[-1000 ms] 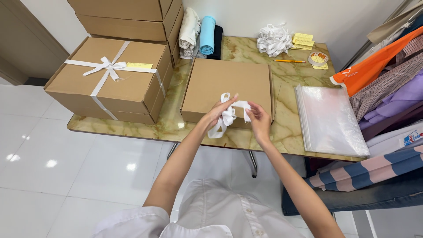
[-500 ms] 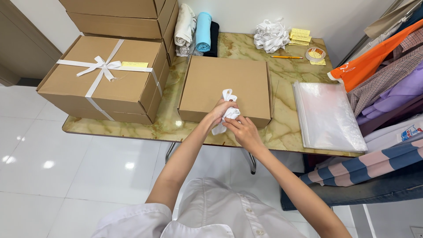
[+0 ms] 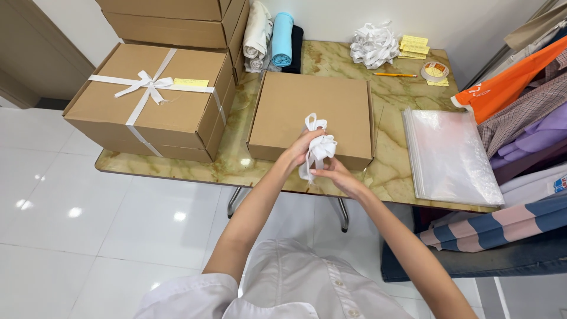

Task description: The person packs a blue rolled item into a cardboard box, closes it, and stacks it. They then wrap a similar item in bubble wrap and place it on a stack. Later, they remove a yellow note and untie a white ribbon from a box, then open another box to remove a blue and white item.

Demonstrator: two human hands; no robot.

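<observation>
While held: white ribbon (image 3: 319,147) pinched by left hand (image 3: 301,150) + right hand (image 3: 339,177).
Boxes: 1 plain closed box (image 3: 313,112); 1 ribbon-tied box (image 3: 153,106), contents unseen.
Bags: clear bag stack (image 3: 452,156).

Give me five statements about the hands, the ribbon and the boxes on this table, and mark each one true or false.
1. Both hands, the left hand and the right hand, hold a bunch of white ribbon. True.
2. The plain box in front of the hands is already tied with a bow. False: it bears no ribbon; the bowed box stands to its left.
3. A pencil lies at the far side of the marble table. True.
4. The clear plastic bags lie on top of the plain box. False: they lie on the table to its right.
5. The rolled cloths are all white. False: one is light blue.
</observation>
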